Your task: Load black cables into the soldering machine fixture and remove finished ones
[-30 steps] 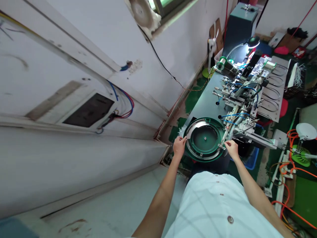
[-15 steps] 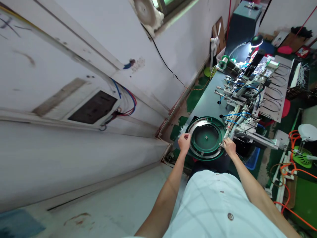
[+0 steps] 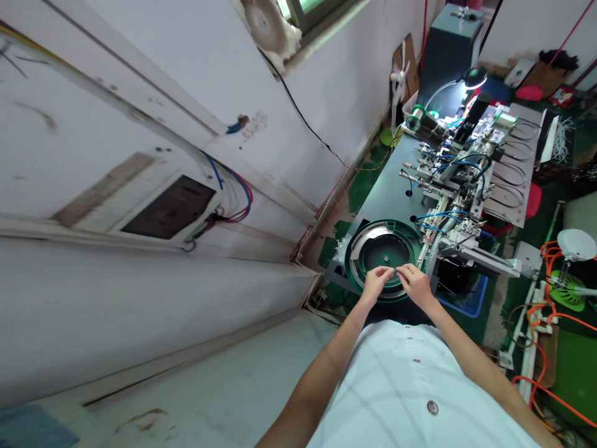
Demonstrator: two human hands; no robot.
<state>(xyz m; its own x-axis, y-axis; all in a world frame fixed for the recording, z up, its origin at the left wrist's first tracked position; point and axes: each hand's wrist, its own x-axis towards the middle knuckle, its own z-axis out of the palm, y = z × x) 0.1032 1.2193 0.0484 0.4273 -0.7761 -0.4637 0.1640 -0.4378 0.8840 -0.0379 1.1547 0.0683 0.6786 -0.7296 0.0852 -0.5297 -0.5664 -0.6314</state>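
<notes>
A round green bowl feeder with a metal track inside stands at the near end of the machine table. Over its near rim my left hand is closed in a pinch. My right hand pinches close beside it, the fingertips of both hands nearly meeting. Whatever lies between the fingers is too small to make out. From the bowl's right side a metal feed rail leads toward the assembly machine, with its blue air tubes and cylinders.
A grey table carries the machine, and a lit lamp hangs at its far end. The white wall runs along the left. Below the machine sits a blue bin. Orange hoses and a green fan are at right.
My left hand has moved right from the bowl's left rim. My right hand has left the feed rail and moved left and nearer. Both now meet over the bowl's near side.
</notes>
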